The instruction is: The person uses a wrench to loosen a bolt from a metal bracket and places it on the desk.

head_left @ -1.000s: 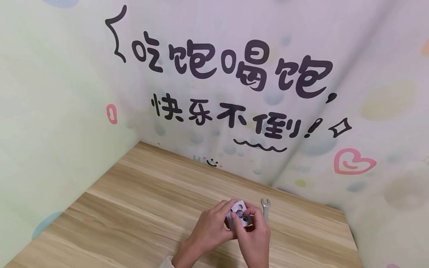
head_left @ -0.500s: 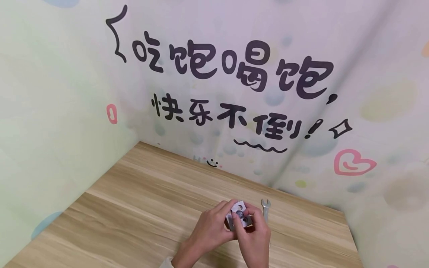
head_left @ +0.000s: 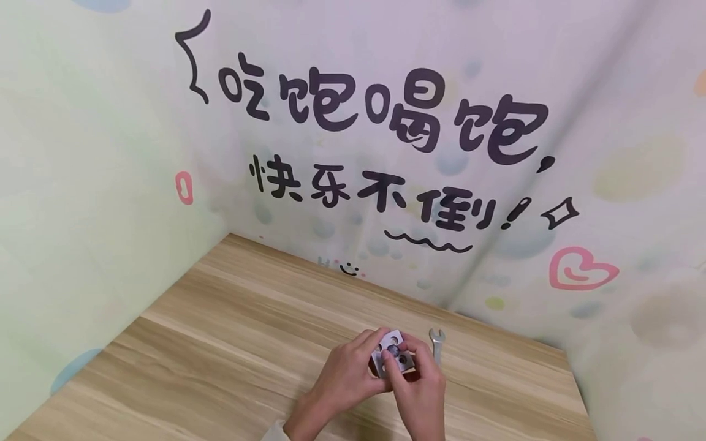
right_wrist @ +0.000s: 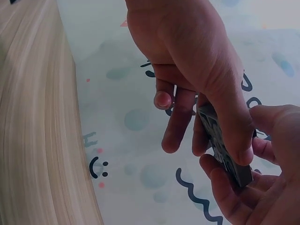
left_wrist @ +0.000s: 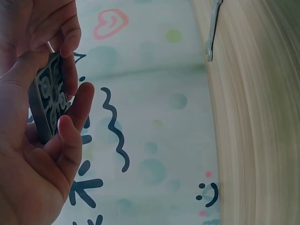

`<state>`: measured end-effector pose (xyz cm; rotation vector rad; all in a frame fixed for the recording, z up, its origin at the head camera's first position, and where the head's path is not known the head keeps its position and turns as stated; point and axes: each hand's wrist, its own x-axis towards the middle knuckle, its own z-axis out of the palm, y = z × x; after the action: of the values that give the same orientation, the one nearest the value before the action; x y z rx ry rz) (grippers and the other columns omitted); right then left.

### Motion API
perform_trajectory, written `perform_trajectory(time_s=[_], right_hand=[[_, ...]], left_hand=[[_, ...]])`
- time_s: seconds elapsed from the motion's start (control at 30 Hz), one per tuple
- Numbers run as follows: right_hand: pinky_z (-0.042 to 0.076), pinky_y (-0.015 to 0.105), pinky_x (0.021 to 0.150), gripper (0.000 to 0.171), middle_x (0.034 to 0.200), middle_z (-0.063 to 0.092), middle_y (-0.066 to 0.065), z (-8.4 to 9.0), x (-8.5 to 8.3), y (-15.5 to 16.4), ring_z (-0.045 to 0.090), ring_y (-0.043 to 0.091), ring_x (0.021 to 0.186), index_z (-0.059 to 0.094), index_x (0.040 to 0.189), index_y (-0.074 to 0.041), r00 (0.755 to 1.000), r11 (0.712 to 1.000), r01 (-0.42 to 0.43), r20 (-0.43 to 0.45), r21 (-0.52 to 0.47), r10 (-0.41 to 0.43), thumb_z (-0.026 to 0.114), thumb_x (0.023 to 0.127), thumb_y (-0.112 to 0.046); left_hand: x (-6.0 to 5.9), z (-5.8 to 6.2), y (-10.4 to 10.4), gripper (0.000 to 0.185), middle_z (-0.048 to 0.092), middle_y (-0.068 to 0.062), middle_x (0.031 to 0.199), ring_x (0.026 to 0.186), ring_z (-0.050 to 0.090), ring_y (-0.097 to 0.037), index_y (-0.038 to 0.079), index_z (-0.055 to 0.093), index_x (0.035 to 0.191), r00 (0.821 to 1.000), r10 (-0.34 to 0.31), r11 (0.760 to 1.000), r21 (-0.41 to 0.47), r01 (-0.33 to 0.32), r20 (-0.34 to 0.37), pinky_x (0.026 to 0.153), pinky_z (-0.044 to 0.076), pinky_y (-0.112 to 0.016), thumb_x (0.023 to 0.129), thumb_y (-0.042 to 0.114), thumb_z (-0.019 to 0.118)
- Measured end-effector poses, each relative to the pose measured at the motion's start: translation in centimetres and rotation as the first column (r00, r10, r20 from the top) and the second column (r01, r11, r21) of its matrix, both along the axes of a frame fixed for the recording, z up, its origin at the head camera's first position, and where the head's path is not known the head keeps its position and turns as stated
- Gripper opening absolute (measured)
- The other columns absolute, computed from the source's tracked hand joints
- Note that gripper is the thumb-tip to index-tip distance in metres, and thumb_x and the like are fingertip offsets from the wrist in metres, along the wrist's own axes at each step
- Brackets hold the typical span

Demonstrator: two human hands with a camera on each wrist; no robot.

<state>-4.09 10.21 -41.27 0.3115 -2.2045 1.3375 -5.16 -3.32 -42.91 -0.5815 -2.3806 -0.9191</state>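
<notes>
A small square metal block (head_left: 398,357) with round holes is held up over the table, a round dark bolt head (head_left: 393,350) at its centre. My left hand (head_left: 347,373) grips the block by its edges; the left wrist view has its thumb on the near side and its fingers curled beneath. On the bolt head lie the thumb and index finger of my right hand (head_left: 417,386), pinching it. Seen from the right wrist, the block (right_wrist: 220,140) is nearly edge-on between both hands. The recessed back face of the block (left_wrist: 51,91) shows in the left wrist view.
An open-ended wrench (head_left: 437,344) lies on the wooden table (head_left: 265,343) just beyond my right hand, its lower part hidden. Pale printed walls (head_left: 309,245) with black lettering stand along the table's back and left edges.
My right thumb and the bolt head have shifted very slightly, and more of the block's holes show on its left side. The left hand keeps its grip, and the wrench stays put.
</notes>
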Motion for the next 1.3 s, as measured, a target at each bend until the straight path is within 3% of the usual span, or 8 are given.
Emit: perform_trajectory(time_s=[0.23,0.53,1.03,1.3], right_hand=[[0.049,0.019,0.051,0.019,0.11,0.072,0.009,0.2,-0.3,0.5,0.063,0.002,0.078,0.068,0.093,-0.011,0.999,0.999,-0.047,0.004,-0.008,0.047,0.08,0.08,-0.003],[0.05,0.02,0.052,0.024,0.112,0.071,0.007,0.1,-0.6,0.9,0.065,0.005,0.081,0.073,0.1,-0.011,0.999,0.997,-0.049,0.017,0.063,0.048,0.079,0.079,-0.002],[0.052,0.025,0.052,0.029,0.117,0.069,0.005,0.3,-0.7,1.5,0.064,0.007,0.089,0.075,0.109,-0.015,0.991,0.991,-0.112,0.083,0.073,0.106,0.075,0.084,-0.003],[0.052,0.025,0.054,0.034,0.106,0.071,0.003,0.5,-0.5,0.9,0.063,0.004,0.071,0.067,0.112,-0.012,0.988,0.999,-0.034,0.15,0.037,0.028,0.081,0.08,-0.011]], left_hand=[[-0.3,-0.2,0.1,0.068,0.067,0.005,0.104,0.076,0.06,-0.005,0.014,0.06,0.126,1.0,0.002,1.0,-0.002,-0.002,-0.006,0.064,0.047,-0.017,0.066,0.032,0.086],[-0.5,0.0,0.0,0.07,0.067,0.004,0.104,0.078,0.061,-0.006,0.014,0.061,0.126,1.0,0.018,1.0,-0.006,-0.018,-0.001,0.063,0.048,-0.02,0.064,0.033,0.087],[-0.4,0.2,0.0,0.066,0.067,0.003,0.11,0.081,0.062,-0.006,0.014,0.059,0.13,0.997,0.0,1.0,-0.007,0.001,0.072,0.064,0.049,-0.02,0.071,0.035,0.084],[-0.3,0.2,0.0,0.069,0.067,0.001,0.109,0.081,0.062,-0.007,0.014,0.059,0.13,0.995,-0.012,1.0,-0.008,0.012,0.102,0.064,0.049,-0.02,0.07,0.035,0.086]])
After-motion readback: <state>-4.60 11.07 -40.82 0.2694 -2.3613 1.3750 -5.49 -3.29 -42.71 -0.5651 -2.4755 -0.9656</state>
